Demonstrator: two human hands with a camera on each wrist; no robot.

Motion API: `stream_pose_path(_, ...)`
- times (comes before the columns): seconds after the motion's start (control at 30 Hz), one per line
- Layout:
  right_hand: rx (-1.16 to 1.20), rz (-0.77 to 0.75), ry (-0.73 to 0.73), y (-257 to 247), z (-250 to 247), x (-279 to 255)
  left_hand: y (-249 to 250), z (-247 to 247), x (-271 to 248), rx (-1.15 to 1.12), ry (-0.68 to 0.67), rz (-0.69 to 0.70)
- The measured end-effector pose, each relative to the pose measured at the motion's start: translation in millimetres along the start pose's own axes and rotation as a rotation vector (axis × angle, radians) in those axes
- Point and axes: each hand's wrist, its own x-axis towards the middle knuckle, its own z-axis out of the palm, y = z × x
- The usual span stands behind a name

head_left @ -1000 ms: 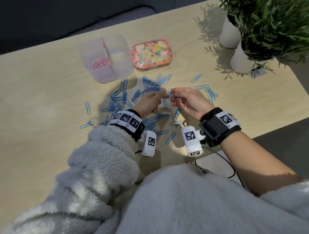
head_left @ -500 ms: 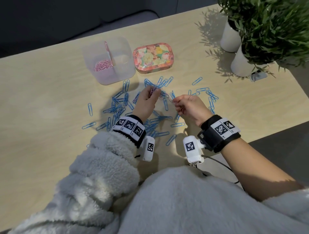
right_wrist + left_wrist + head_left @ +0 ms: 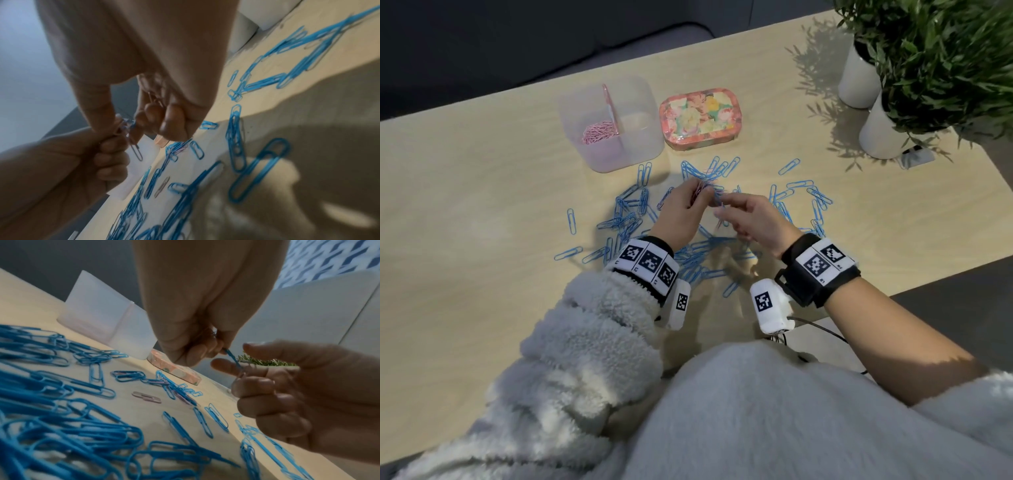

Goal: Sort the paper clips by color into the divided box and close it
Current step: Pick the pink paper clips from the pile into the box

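The wooden table (image 3: pixel 482 212) fills most of the view, with strong light and leaf shadows on its far right part. There two plants in white pots (image 3: pixel 880 133) stand close together. The person wears a fluffy white sleeve (image 3: pixel 592 329) on the left arm, while the right forearm is bare; both wrists carry black bands with printed square markers.

At the far middle of the table stands the clear divided box (image 3: pixel 640 102), open. Its left compartment holds a small heap of pink clips (image 3: pixel 599 132); what lies in the right compartment I cannot tell. Just beside the box, on its right, lies a flat tin with flower pattern (image 3: pixel 700 118).

Many blue clips (image 3: pixel 630 219) are spread on the table in front of the box, around and under both hands. A few pink ones (image 3: pixel 146 397) lie among them.

The two hands meet above this pile, near each other. The left hand (image 3: pixel 683 214) has its fingers curled and grips a little bunch of pink clips. The right hand (image 3: pixel 751 219) pinches a small tangle of clips (image 3: pixel 128 129) between thumb and forefinger, and its other fingers are curled in with more clips. Both hands touch the same tangle.
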Motion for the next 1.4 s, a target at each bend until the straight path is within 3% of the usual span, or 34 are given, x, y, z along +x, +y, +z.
stream_pose_path(0.23, -0.056, -0.028, -0.063, 5, -1, -4, -4, -4, 1, 0.014, 0.072, 0.0)
stream_pose_path(0.43, 0.017, 0.166, -0.085, -2, 0, -7, -4, -1, 0, -0.028, 0.07, -0.024)
stream_pose_path(0.7, 0.138, 0.179, -0.115, 4, 1, -4, 1, 0, -7, 0.126, -0.048, 0.056)
stream_pose_path(0.9, 0.325, 0.224, -0.038, 0, -13, 3, 0, 3, -14, 0.193, -0.116, 0.12)
stream_pose_path(1.13, 0.451, 0.274, -0.038, 4, -17, 2, 1, -4, -12, -0.124, -0.167, -0.107)
stream_pose_path(1.4, 0.389, 0.248, 0.013, 11, -14, 0, 4, -5, -18, -0.457, -0.11, -0.313)
